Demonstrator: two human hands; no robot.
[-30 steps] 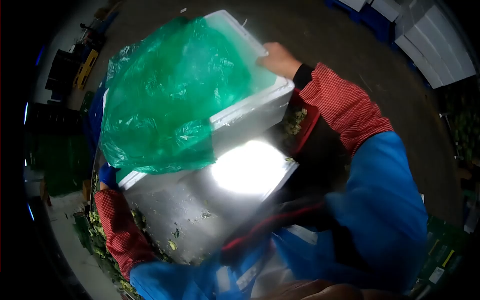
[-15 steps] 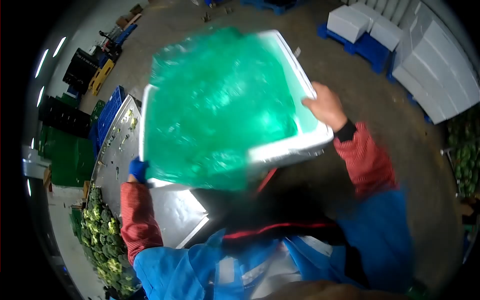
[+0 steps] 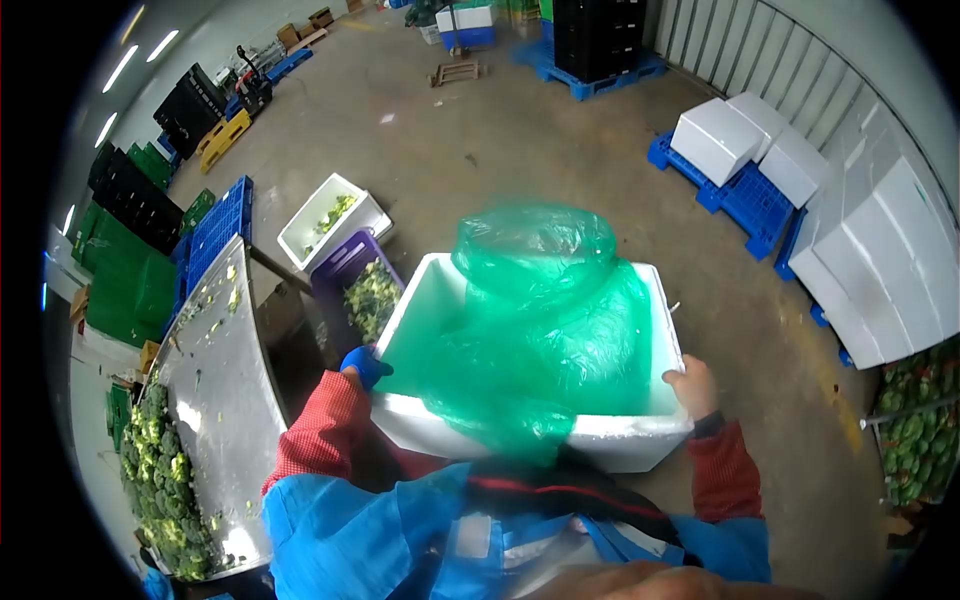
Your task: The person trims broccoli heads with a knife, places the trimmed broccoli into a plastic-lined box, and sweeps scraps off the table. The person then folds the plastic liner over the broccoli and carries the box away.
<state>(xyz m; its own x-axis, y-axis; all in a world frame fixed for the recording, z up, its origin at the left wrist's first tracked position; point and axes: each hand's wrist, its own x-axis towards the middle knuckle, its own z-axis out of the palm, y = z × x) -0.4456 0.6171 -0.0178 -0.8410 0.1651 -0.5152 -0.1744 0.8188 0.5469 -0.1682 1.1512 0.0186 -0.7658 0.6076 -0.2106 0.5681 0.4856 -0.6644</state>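
Observation:
In front of my body I hold a white foam box [image 3: 610,428] by its two sides. A green plastic bag [image 3: 540,330] lines it, billowing over the far rim and hanging over the near one. My left hand [image 3: 367,368], in a blue glove, grips the left rim near the front corner. The bare right hand [image 3: 692,386] is closed on the right rim, with the thumb on top. Both hands' lower fingers are hidden by the box walls.
To the left stands a metal table [image 3: 225,400] with a heap of broccoli [image 3: 165,480]. A purple crate [image 3: 330,285] and another white box [image 3: 320,215], both holding trimmings, sit on the floor. Blue pallets [image 3: 745,205] with stacked white boxes [image 3: 880,240] are at the right.
The box has come down and closer to my body, from raised and tilted to more level. Its lining bag has slid and puffed up at the far side. Both hands keep their hold.

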